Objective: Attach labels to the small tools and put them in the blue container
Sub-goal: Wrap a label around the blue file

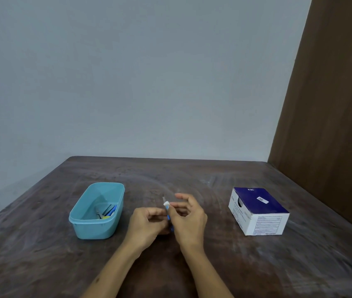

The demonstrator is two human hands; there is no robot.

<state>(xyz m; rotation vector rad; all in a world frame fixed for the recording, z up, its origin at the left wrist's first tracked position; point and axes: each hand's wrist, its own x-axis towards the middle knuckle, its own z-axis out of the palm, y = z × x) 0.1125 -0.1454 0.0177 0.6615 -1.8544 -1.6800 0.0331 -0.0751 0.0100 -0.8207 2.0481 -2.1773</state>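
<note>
A small blue-handled tool with a thin metal tip stands nearly upright between my two hands, above the middle of the table. My left hand grips its handle. The fingertips of my right hand pinch a small white label against the upper part of the tool. The blue container sits on the table to the left of my hands. Several small tools lie inside it, at its near right end.
A white and dark blue cardboard box stands on the dark wooden table to the right of my hands. A grey wall is behind the table and a brown door or panel is at the right.
</note>
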